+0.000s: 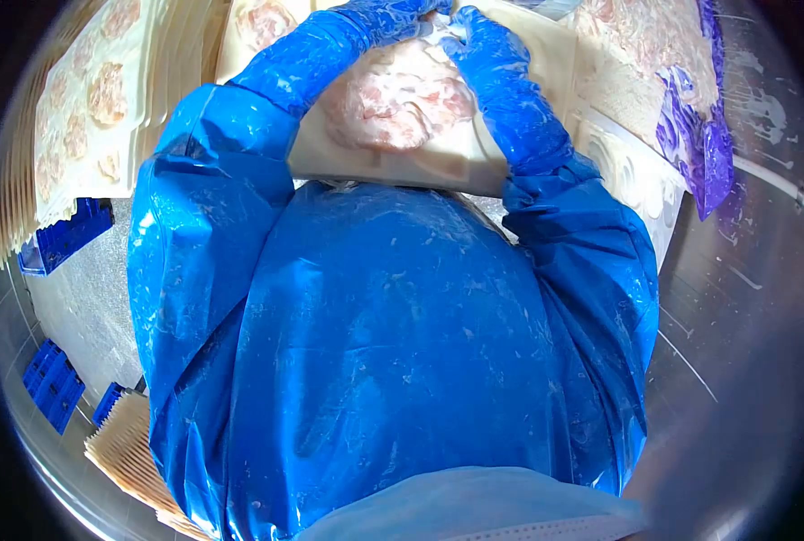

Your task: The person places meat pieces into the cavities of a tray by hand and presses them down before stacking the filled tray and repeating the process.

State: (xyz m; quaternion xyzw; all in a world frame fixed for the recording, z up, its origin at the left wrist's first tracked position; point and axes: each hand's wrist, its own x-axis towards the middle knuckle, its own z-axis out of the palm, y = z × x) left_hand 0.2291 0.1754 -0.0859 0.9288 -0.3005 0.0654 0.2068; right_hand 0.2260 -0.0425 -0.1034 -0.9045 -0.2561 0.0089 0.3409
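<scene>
Both hands wear wet blue gloves and meet near the top edge of the view, just beyond a pale pink piece of raw meat point(402, 104). The meat lies spread on a cream-coloured tray point(321, 160). My left hand point(402, 20) comes in from the left, its fingers bent at a whitish bit at the meat's far edge. My right hand point(492, 54) is at the meat's right side, fingertips bent towards the same whitish bit. What exactly the fingertips pinch is too small to make out. Another meat piece point(265, 24) is on the tray's far left.
Stacked cream trays with meat portions point(104, 99) stand at the left. A heap of pale meat point(641, 54) with purple plastic film point(713, 162) is at the right. Blue crates point(55, 386) and more stacked trays point(136, 451) are at the lower left.
</scene>
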